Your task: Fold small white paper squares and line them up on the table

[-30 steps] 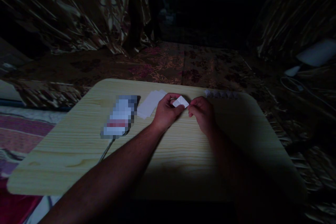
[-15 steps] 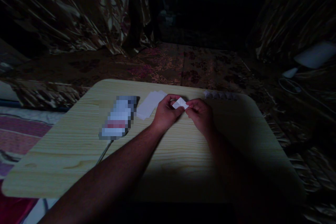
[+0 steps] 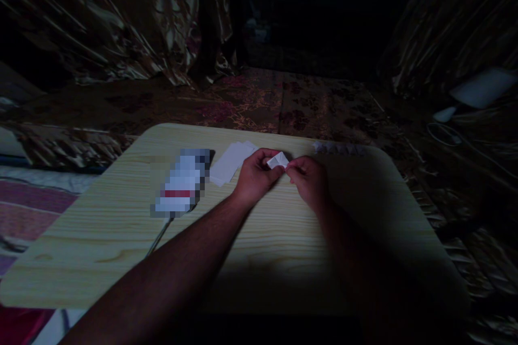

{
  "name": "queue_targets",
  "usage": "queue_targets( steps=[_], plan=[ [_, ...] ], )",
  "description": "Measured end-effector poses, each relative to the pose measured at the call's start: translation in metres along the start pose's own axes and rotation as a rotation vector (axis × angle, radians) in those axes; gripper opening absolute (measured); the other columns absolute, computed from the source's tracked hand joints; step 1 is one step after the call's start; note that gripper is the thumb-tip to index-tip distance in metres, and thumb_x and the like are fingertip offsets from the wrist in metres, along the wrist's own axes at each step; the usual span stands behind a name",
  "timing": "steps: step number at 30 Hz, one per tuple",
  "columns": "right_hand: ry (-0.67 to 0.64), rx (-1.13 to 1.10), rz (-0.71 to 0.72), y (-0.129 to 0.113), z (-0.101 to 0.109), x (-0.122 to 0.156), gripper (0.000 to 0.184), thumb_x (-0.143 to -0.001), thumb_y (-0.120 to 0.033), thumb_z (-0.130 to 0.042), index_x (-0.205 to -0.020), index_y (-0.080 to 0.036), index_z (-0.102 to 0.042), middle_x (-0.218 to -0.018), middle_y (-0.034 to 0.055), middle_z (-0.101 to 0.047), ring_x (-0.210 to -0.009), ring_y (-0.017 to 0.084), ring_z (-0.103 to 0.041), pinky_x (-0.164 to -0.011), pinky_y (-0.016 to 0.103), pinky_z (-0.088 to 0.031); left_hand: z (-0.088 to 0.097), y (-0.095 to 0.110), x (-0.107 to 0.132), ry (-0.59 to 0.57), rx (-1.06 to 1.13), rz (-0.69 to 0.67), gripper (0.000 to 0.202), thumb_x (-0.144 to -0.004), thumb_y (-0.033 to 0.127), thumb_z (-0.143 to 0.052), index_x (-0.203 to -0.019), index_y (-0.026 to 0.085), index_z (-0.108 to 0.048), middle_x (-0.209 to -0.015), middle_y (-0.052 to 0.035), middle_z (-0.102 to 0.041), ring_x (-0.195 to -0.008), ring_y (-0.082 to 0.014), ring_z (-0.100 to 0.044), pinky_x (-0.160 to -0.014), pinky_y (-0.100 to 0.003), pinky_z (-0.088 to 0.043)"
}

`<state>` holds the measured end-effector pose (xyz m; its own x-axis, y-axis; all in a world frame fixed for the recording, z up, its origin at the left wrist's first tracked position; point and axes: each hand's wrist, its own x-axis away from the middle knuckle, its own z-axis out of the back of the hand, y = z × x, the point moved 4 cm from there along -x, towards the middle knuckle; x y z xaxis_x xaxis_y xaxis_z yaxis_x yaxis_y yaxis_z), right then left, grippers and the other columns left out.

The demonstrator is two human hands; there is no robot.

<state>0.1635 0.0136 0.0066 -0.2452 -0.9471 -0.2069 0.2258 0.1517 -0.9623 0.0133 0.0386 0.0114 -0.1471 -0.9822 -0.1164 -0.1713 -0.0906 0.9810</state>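
A small folded piece of white paper (image 3: 277, 160) is pinched between both my hands over the far middle of a light wooden table (image 3: 121, 226). My left hand (image 3: 256, 178) curls round its left side, thumb and fingers closed on it. My right hand (image 3: 309, 180) pinches its right edge with the fingertips. A small stack of white paper sheets (image 3: 230, 163) lies flat just left of my left hand. A row of small folded white paper pieces (image 3: 339, 146) sits at the table's far right edge.
A blurred-out flat object (image 3: 181, 183) with a cable (image 3: 159, 234) running toward me lies left of the sheets. Dark patterned fabric (image 3: 283, 102) covers the floor beyond the table. White items (image 3: 481, 89) and a cord lie at the far right. The room is dim.
Both hands kept their grip on the folded paper and worked it; the paper now looks smaller and more bunched. My right fingertips have moved closer to the left hand.
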Motion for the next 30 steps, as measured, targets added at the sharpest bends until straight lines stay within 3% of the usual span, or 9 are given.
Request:
queue_targets(
  steps=[7, 15, 21, 26, 30],
  plan=[
    [0.012, 0.007, 0.022, -0.001, 0.001, 0.001, 0.015, -0.074, -0.034, -0.070, -0.076, -0.019, -0.068, -0.058, -0.0019, -0.064, -0.052, 0.013, -0.056, -0.053, 0.024, -0.044, 0.000, -0.001, 0.002, -0.039, -0.130, 0.103, 0.024, -0.065, 0.032, -0.082, -0.072, 0.015, -0.067, -0.055, 0.0041, -0.057, -0.048, -0.0070, -0.041, -0.047, -0.021, -0.030],
    [0.070, 0.029, 0.123, 0.002, -0.003, 0.003, 0.008, -0.076, -0.029, -0.069, -0.077, -0.021, -0.069, -0.064, -0.0007, -0.068, -0.058, 0.015, -0.061, -0.056, 0.025, -0.048, -0.001, 0.003, 0.002, -0.055, -0.152, 0.122, 0.018, -0.068, 0.030, -0.076, -0.068, 0.015, -0.066, -0.053, 0.0040, -0.055, -0.046, -0.0072, -0.040, -0.046, -0.022, -0.029],
    [0.071, 0.119, 0.275, -0.004, -0.002, 0.007, 0.003, -0.080, -0.023, -0.066, -0.081, -0.023, -0.069, -0.071, 0.0002, -0.067, -0.064, 0.015, -0.061, -0.061, 0.026, -0.049, 0.001, -0.004, 0.000, -0.075, -0.095, 0.134, 0.013, -0.068, 0.025, -0.073, -0.067, 0.014, -0.066, -0.053, 0.0035, -0.056, -0.045, -0.0070, -0.040, -0.046, -0.023, -0.027],
    [0.062, 0.212, 0.469, -0.019, 0.000, 0.011, 0.011, -0.082, -0.016, -0.064, -0.077, -0.024, -0.070, -0.076, 0.0013, -0.065, -0.071, 0.016, -0.062, -0.067, 0.028, -0.050, 0.002, -0.007, -0.002, -0.124, -0.036, 0.159, 0.015, -0.071, 0.028, -0.072, -0.067, 0.014, -0.065, -0.052, 0.0028, -0.054, -0.044, -0.0070, -0.039, -0.045, -0.024, -0.023],
    [0.025, 0.245, 0.537, -0.027, 0.001, 0.013, 0.014, -0.084, -0.015, -0.063, -0.077, -0.025, -0.070, -0.078, 0.0020, -0.066, -0.074, 0.017, -0.063, -0.069, 0.030, -0.051, 0.004, -0.008, -0.002, -0.141, 0.002, 0.170, 0.015, -0.070, 0.026, -0.072, -0.066, 0.014, -0.065, -0.055, 0.0013, -0.058, -0.046, -0.0072, -0.042, -0.046, -0.024, -0.025]
  ],
)
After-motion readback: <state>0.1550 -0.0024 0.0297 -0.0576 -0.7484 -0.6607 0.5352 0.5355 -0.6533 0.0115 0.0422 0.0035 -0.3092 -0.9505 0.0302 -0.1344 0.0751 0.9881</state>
